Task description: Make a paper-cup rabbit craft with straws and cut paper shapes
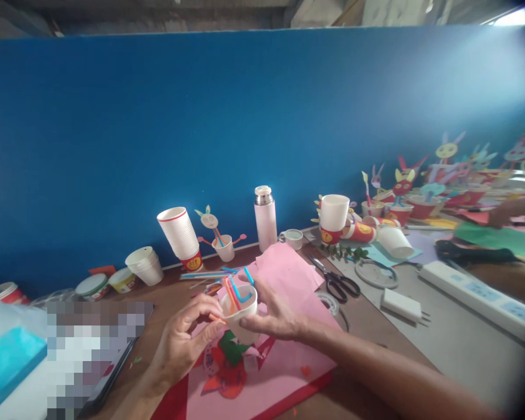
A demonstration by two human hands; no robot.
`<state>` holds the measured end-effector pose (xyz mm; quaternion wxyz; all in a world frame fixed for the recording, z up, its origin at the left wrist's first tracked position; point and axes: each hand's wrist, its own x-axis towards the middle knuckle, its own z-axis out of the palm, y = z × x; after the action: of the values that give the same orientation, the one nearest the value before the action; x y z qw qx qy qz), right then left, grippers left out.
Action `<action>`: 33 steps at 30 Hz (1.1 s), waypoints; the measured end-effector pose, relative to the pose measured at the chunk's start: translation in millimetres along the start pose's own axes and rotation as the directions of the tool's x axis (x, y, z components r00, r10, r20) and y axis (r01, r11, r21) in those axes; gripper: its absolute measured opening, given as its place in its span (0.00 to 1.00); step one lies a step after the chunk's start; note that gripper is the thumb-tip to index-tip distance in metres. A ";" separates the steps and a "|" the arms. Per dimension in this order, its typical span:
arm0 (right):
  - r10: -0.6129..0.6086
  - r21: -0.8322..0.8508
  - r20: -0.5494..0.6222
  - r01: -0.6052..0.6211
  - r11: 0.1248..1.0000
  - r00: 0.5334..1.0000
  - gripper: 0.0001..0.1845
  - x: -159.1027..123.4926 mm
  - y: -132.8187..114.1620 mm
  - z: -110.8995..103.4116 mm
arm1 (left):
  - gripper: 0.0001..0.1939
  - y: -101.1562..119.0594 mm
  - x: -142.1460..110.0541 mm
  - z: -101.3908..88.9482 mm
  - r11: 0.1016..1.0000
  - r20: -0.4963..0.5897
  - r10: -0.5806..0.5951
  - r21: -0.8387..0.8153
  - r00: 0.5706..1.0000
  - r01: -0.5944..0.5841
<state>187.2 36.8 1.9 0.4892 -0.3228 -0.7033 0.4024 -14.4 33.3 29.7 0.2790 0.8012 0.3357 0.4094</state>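
Observation:
A white paper cup (244,329) is gripped by my right hand (277,315), whose thumb and fingers wrap round its right side. Bent orange and blue drinking straws (231,294) stand inside it and poke above the rim. On the cup's left side, my left hand (190,332) pinches a short orange straw end (214,318) between thumb and fingers. Below the cup, red and green paper scraps (227,373) lie on a pink paper sheet (284,379). Loose straws (207,275) are spread on the table behind.
A tall cup stack (177,233), a rabbit-faced cup figure (223,248) and a pink thermos (266,224) stand along the blue partition (245,116). Right lie black-handled scissors (339,283), a white charger (402,306) and a power strip (481,300). Further cup figures (402,198) fill the right back.

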 end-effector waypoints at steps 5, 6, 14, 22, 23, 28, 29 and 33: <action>-0.059 0.052 0.071 0.055 0.997 0.996 0.31 -1.2 3.7 -0.4 | 0.03 -1.8 0.7 -2.0 0.998 0.032 -0.047 -0.029 0.998 0.048; -0.057 0.056 0.076 0.053 0.997 0.995 0.31 -1.4 4.4 -0.4 | 0.03 -2.5 0.9 -2.5 0.997 0.044 -0.061 -0.035 0.997 0.062; -0.011 0.051 0.072 0.007 0.999 0.997 0.33 -2.2 10.2 1.8 | 0.05 -13.1 -0.4 -1.2 0.983 0.027 -0.141 -0.114 0.990 0.143; -0.022 0.057 0.083 0.018 0.998 0.996 0.33 -3.6 3.2 1.9 | 0.06 -14.6 -2.4 1.3 0.979 0.001 -0.143 -0.143 0.990 0.142; -0.023 0.060 0.084 0.018 0.998 0.996 0.33 -3.8 2.2 1.8 | 0.05 -13.8 -2.5 1.3 0.979 0.000 -0.143 -0.149 0.990 0.141; 0.004 0.042 0.091 -0.008 0.999 0.996 0.32 -4.5 2.4 2.7 | 0.05 -11.9 -1.9 -0.3 0.981 0.032 -0.147 -0.122 0.989 0.150; 0.011 0.038 0.090 -0.015 0.999 0.996 0.32 -4.6 3.1 2.8 | 0.05 -11.9 -1.8 -0.8 0.983 0.039 -0.147 -0.108 0.988 0.151; -0.010 0.060 0.088 0.005 0.998 0.996 0.32 -4.2 4.1 2.8 | 0.05 -13.0 -2.1 -1.8 0.985 0.051 -0.137 -0.094 0.989 0.141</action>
<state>186.1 34.4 -4.0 0.4686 -0.2872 -0.7131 0.4352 -20.8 40.1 20.2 0.3529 0.7701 0.3643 0.3869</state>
